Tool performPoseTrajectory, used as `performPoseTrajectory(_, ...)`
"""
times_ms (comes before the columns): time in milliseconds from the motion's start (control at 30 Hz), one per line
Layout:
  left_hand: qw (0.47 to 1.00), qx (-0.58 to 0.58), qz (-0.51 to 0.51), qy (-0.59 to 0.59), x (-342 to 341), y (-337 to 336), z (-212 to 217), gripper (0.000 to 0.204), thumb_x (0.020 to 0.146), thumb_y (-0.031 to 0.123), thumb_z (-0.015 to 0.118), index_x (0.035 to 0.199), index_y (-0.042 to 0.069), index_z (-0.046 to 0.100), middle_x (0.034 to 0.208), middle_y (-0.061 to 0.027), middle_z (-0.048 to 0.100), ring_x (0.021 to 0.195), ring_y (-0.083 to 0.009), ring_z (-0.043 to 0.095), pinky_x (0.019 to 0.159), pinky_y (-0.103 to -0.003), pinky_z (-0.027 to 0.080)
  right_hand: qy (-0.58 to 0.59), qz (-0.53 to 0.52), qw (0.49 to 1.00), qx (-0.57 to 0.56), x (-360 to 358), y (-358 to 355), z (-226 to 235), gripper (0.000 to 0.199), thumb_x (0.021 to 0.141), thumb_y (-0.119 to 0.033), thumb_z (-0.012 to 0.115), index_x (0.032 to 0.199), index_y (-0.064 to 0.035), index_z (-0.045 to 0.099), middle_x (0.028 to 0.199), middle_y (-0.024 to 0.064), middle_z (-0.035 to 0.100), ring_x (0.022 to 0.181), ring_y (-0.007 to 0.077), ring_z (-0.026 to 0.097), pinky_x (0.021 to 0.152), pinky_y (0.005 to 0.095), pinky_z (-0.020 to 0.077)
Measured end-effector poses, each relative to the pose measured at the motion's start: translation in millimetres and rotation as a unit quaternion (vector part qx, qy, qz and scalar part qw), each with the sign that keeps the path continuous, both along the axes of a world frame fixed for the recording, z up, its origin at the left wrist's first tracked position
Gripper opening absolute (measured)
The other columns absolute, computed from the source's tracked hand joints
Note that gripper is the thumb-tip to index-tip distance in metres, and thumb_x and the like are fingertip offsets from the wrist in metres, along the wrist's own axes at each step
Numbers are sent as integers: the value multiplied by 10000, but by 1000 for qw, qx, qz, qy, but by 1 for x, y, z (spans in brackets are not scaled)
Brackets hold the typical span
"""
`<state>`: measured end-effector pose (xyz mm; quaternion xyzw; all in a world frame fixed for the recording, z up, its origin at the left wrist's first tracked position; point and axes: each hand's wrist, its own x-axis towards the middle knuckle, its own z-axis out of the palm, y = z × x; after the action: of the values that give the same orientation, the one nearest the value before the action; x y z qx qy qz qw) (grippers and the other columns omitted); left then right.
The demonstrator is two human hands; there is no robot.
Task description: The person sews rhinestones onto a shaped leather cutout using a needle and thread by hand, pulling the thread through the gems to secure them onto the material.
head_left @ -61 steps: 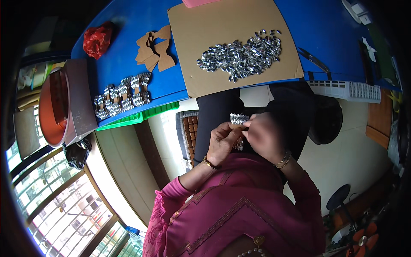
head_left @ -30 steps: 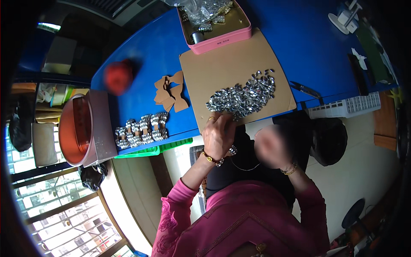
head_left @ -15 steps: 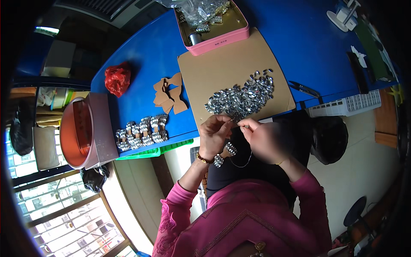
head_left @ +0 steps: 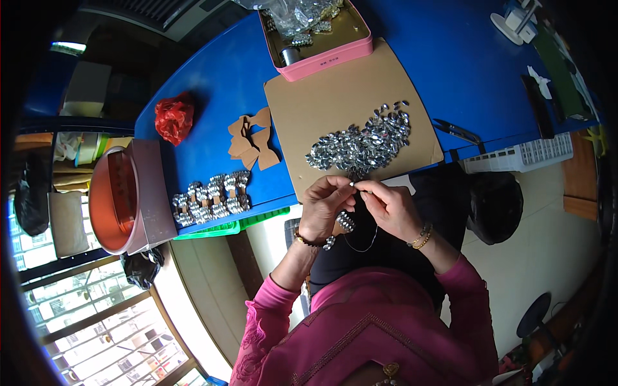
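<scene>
From the camera on my head, looking down: the piece I am working on is a small beaded strip (head_left: 346, 222) of silvery, faceted stones, hanging just below my fingers over my dark lap, with a thin thread (head_left: 362, 243) looping down from it in a curve; a few more shiny stones show near my left wrist, though I cannot tell whether they belong to the same piece. My left hand (head_left: 325, 207) is curled, fingers bent in and thumb pressed toward them, pinched closed at the top of the strip; my right hand (head_left: 388, 206) meets it fingertip to fingertip, thumb and forefinger nipped together on something tiny and pale, too small for me to tell what it is; the two hands touch at that point, just off the near edge of the blue table (head_left: 212, 83). Right above my hands lies a brown cardboard sheet (head_left: 322, 109) carrying a heap of loose silver stones (head_left: 360, 145); behind it stands an open pink tin (head_left: 335, 48); to my left on the table sit a row of finished beaded pieces (head_left: 209, 196), some cardboard cut-outs (head_left: 252, 138) and a crumpled red bag (head_left: 174, 118).
</scene>
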<state>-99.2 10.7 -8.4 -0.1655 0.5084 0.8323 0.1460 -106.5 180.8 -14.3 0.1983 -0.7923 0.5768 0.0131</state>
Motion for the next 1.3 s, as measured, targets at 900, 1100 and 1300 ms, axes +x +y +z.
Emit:
performPoseTrajectory(900, 751, -560, -15, 348, -12, 14, -6, 176, 741, -63, 615, 893, 24, 621, 805, -122, 596, 647, -275, 596, 566, -345, 487, -189, -25, 959, -209, -1, 2, -6, 90, 914, -82, 526, 857, -14, 535, 720, 1, 577, 548, 25, 470, 483, 179, 378)
performPoseTrajectory(1100, 720, -593, -14, 360, -19, 11, -10, 143, 754, -21, 620, 890, 23, 611, 758, -108, 606, 612, -255, 592, 549, -350, 479, -140, -33, 989, -41, -1, 1, -12, 49, 895, -64, 547, 883, -18, 542, 613, 13, 554, 515, 38, 502, 457, 210, 383)
performPoseTrajectory(1300, 930, -317, -9, 188, -15, 3, -5, 63, 819, 27, 611, 879, 7, 605, 718, -53, 619, 568, -132, 570, 499, -264, 454, -61, -28, 997, -34, -3, -2, -9, 99, 850, -46, 583, 946, -30, 567, 669, 121, 600, 562, 215, 609, 489, 294, 436)
